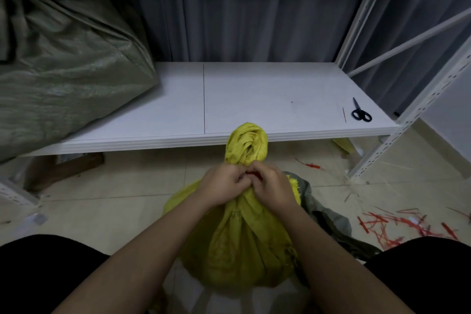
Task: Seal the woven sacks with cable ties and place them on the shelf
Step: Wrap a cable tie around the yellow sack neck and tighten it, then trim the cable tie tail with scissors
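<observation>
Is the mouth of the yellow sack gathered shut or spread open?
Gathered shut: the yellow sack narrows to a twisted neck, gripped by the left hand and right hand.

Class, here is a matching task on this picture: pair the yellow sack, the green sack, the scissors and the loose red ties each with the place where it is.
Things:
1. yellow sack
2. green sack
3. scissors
4. loose red ties

Places:
A. right end of the shelf
B. scattered on the floor at the right
C. on the floor, neck gripped by both hands (left hand, right hand)
D. left end of the shelf

Pairs: 1-C, 2-D, 3-A, 4-B
</observation>
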{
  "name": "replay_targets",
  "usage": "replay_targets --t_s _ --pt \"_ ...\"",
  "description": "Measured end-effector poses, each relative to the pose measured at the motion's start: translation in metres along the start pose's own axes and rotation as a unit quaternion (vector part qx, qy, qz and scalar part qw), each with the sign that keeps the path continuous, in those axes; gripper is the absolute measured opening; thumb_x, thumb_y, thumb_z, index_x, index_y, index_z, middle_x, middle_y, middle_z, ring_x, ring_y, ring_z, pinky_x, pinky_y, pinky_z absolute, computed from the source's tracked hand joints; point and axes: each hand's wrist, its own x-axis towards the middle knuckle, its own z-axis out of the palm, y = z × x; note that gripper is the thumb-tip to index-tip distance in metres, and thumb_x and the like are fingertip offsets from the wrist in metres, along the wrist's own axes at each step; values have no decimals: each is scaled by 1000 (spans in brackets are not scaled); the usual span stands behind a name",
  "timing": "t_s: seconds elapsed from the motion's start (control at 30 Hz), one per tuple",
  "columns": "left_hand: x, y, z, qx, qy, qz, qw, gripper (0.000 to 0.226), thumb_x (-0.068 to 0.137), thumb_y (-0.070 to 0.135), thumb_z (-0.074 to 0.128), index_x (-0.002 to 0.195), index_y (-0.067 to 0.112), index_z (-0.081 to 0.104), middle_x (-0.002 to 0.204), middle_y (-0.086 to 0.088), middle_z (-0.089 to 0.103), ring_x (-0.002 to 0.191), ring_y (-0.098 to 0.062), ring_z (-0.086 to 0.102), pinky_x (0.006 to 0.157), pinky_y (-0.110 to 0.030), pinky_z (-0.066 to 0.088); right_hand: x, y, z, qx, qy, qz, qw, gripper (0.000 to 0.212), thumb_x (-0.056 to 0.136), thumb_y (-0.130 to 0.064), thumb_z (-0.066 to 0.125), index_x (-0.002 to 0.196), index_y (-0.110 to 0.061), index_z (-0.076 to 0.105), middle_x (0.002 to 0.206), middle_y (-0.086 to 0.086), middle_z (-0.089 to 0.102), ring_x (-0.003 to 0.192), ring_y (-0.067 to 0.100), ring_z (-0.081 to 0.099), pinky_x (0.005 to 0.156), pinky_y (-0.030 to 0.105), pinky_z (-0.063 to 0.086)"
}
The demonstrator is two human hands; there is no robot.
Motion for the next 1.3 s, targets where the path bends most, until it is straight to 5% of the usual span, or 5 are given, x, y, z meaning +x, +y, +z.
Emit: replay_targets --t_s 0.37,0.53,0.83,1.07,1.3 --pt "20 -3 -9 -65 40 -25 997 20 90 28 51 73 18 54 74 -8 62 83 -29 60 61 -31 32 26 10 -2 26 7 40 999 12 87 -18 63 97 -20 69 93 -3 72 87 10 56 92 37 43" --pt "50 3 1 -86 84 -54 991 30 91 31 49 65 19 41 56 3 45 70 -24 55 58 -31 30 39 20 -5 53 70 67 994 20 85 -23 61 103 -25 70 101 -7 71 92 13 64 76 25 46" --pt "121 23 29 -79 76 -27 994 24 100 31 36 90 14 50 78 -8 61 80 -30 59 62 -36 39 55 86 -33 141 126 160 969 26 91 -9 54 109 -18 68 102 -4 68 91 8 62 79 17 49" --pt "185 60 63 -10 29 18 999 29 101 31 32 101 11 53 97 -13 65 92 -33 60 69 -36 41 81 175 -77 99 209 304 924 22 91 -9 49 99 -16 67 61 -4 55 54 14 49 57 26 38" --pt "238 91 86 186 -55 14 981 37 93 44 48 105 11 58 105 -11 66 101 -31 60 72 -31 36 108 278 -114 -41 201 341 917 26 94 -20 48 106 -8 67 99 14 66 80 26 60 65 27 41"
